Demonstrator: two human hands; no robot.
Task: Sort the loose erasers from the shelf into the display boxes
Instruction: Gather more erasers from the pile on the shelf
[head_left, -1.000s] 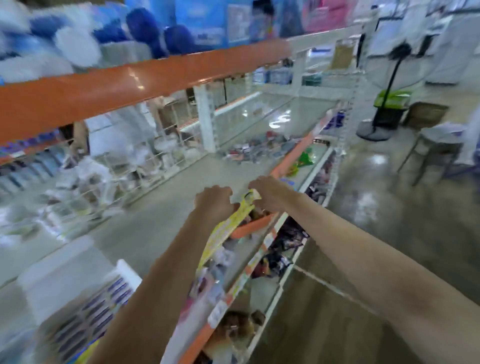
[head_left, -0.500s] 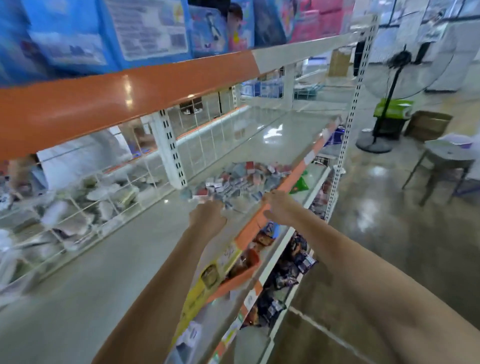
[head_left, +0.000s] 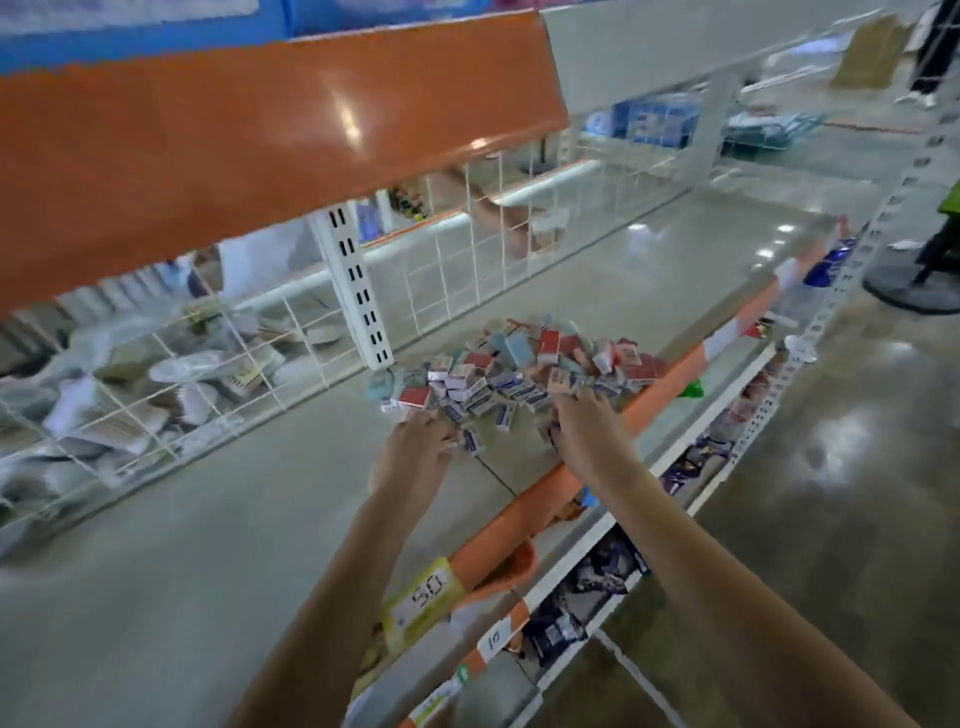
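A heap of loose erasers in small red, white and blue wrappers lies on the grey shelf, close to its orange front edge. My left hand reaches the near left side of the heap, its fingertips among the nearest erasers. My right hand lies palm down on the near right side of the heap, fingers spread over the erasers. The picture is too blurred to tell whether either hand holds an eraser. No display box is in view.
An orange shelf front hangs overhead. A white wire grid backs the shelf, with a slotted upright. Lower shelves hold dark packets and a yellow price tag. A fan base stands on the glossy floor at right.
Both hands have moved forward along the shelf, from short of the eraser heap onto its near edge. The view has come closer to the heap.
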